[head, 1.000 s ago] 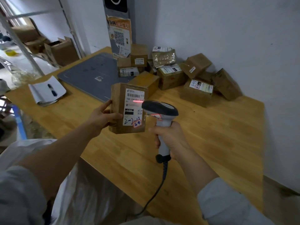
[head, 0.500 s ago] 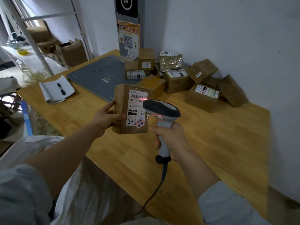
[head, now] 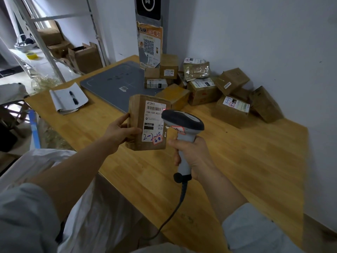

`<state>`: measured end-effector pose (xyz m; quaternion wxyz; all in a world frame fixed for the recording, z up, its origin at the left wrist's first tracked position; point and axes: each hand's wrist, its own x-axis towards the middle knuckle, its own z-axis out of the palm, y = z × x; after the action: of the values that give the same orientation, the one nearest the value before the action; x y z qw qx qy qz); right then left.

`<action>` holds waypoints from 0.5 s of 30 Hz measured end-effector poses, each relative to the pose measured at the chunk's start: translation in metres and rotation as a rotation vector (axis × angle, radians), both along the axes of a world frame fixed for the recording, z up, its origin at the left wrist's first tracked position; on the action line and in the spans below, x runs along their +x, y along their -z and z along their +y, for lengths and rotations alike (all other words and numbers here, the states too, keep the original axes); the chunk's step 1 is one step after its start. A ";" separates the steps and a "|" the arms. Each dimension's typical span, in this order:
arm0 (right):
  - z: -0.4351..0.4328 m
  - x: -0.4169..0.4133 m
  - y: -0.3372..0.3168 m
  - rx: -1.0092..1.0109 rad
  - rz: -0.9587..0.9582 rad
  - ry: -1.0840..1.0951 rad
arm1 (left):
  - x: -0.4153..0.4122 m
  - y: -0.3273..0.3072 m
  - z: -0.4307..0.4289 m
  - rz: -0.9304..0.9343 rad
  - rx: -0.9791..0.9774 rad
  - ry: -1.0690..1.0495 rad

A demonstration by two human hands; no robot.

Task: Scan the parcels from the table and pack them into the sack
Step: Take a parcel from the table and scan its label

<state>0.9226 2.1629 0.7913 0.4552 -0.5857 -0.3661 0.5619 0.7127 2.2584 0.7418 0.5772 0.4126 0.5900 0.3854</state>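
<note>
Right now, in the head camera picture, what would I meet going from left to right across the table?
In order: notebook with pen → left hand → held parcel → scanner → parcel with white label → tilted brown parcel by the wall.

Smooth varnished wood worktop (head: pixel 246 161); matt brown cardboard parcel (head: pixel 138 114) with a white paper label (head: pixel 154 123); grey plastic barcode scanner (head: pixel 182 121).

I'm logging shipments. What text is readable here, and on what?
"15H-159-A03-2", cut off by the barcode scanner: label on the held parcel.
"15H": same label's black bar.
"2-2-1", handwritten, ending unclear: same label.
"54-2 221": small box at the back.
Other labels and the poster: too blurred.
</note>
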 end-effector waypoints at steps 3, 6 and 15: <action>0.001 -0.002 0.000 -0.001 -0.002 -0.003 | -0.002 0.000 -0.001 -0.008 0.001 -0.004; 0.001 -0.004 0.000 0.001 -0.007 -0.010 | -0.005 0.001 -0.002 0.001 0.002 -0.014; 0.006 -0.020 0.005 0.011 0.025 -0.080 | -0.025 0.001 -0.009 -0.002 -0.029 -0.090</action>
<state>0.9024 2.1685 0.7863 0.4402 -0.5611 -0.3866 0.5848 0.6880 2.2491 0.7408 0.5659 0.3766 0.6130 0.4027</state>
